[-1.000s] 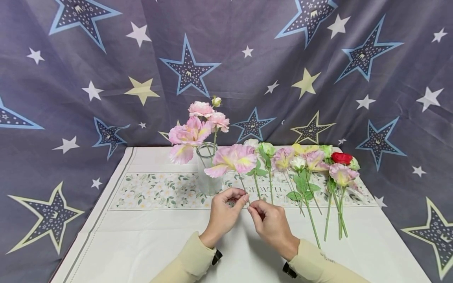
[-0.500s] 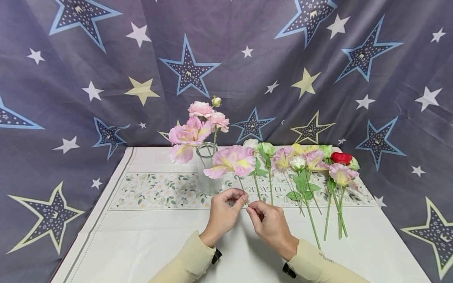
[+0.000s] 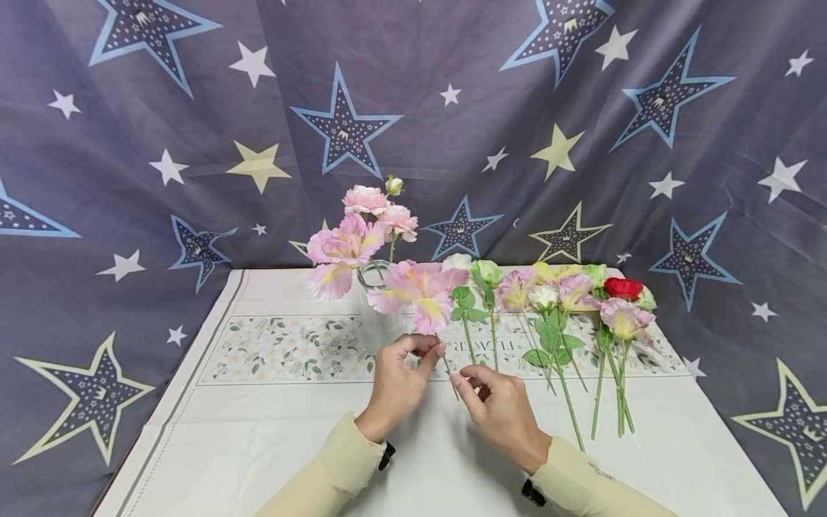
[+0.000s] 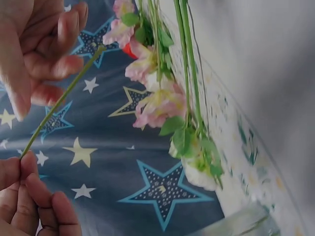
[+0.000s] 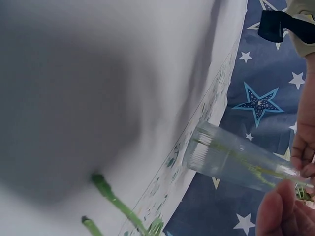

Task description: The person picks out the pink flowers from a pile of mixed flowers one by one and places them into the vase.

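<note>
My left hand [image 3: 400, 384] pinches the thin green stem [image 4: 61, 101] of a pink flower with yellow streaks [image 3: 423, 291] between thumb and fingertips. The bloom faces up above that hand, in front of a clear ribbed glass vase [image 5: 229, 157]. My right hand [image 3: 500, 409] hovers beside the stem's lower end, its fingers loosely bent; in the left wrist view they look apart from the stem. The vase holds another large pink flower [image 3: 349, 244] and a spray of smaller pink blooms [image 3: 399, 221] with a bud.
Several loose flowers lie to the right, among them a white one [image 3: 544, 296], a green one [image 3: 487, 273] and a red one [image 3: 623, 289]. Their stems point towards the front. A floral-print runner [image 3: 271, 352] crosses the white tablecloth [image 3: 258, 424]. A star-patterned curtain [image 3: 413, 43] hangs behind.
My left hand has shifted slightly left and up with the flower, and the bloom has turned. The stem's lower end now shows between the hands, and my right fingers have come off it.
</note>
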The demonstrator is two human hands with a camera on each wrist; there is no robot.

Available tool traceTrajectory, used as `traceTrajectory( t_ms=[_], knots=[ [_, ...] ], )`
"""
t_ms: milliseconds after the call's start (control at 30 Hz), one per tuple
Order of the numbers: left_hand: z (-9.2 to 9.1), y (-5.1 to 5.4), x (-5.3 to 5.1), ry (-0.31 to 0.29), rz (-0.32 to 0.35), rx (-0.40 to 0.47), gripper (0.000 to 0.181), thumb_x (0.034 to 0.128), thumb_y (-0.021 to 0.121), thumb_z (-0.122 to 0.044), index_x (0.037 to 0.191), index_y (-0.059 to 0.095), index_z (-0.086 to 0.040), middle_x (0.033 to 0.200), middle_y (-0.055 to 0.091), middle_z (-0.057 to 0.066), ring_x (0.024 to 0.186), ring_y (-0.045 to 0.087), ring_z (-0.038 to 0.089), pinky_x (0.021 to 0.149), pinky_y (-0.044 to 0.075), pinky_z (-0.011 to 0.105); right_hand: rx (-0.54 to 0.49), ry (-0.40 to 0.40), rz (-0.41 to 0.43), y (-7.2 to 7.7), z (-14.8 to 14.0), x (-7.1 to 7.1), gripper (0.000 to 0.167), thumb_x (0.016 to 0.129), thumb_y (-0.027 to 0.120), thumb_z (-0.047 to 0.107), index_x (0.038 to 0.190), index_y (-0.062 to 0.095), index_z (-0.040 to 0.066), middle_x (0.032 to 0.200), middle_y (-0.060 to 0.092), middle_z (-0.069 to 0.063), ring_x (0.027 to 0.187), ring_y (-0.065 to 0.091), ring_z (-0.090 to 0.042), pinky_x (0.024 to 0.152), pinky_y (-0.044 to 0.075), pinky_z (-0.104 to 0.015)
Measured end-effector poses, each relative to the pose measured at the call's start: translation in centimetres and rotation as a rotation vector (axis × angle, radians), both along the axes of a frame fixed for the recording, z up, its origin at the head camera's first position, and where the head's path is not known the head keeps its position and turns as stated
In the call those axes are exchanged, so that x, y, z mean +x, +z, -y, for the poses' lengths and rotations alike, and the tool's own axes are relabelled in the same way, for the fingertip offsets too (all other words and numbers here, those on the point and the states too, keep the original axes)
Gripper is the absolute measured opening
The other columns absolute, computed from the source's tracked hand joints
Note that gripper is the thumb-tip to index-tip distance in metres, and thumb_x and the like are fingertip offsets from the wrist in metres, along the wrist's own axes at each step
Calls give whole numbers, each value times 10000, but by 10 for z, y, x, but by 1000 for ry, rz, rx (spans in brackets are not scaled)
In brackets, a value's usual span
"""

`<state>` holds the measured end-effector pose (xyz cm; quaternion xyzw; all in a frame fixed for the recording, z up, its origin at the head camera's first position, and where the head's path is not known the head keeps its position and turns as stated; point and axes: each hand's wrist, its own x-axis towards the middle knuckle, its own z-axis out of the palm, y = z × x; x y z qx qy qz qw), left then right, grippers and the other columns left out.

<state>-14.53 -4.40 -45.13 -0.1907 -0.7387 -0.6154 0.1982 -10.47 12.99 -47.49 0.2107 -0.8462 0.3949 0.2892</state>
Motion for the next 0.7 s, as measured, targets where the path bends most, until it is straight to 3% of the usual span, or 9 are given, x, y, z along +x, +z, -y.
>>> traceTrajectory(
  t_ms=[200, 467, 700],
  knots=[
    [7, 7, -7, 72, -172, -51, 135, 847, 830, -34, 759, 748, -95, 743, 685, 12, 689, 637, 178, 637, 508, 275, -12, -29, 9, -1, -7, 0, 62, 898, 783, 67, 953, 760, 83, 742, 734, 17, 570, 614, 15, 523, 497, -121],
    [14, 21, -19, 128, -420, -65, 225, 769, 807, 100, 705, 694, -84, 696, 653, 28, 650, 616, 229, 615, 521, 339, -18, -55, 8, -3, -14, -2, 57, 906, 786, 98, 942, 758, 63, 717, 721, 20, 547, 594, 18, 510, 489, -122],
    [21, 31, -23, 168, -484, -69, 219, 768, 747, 139, 712, 693, -65, 711, 670, 47, 693, 609, 224, 679, 499, 344, -34, -75, 10, -3, -18, -2, 73, 897, 794, 103, 940, 757, 58, 684, 695, 42, 531, 566, 40, 495, 479, -124]
  ],
)
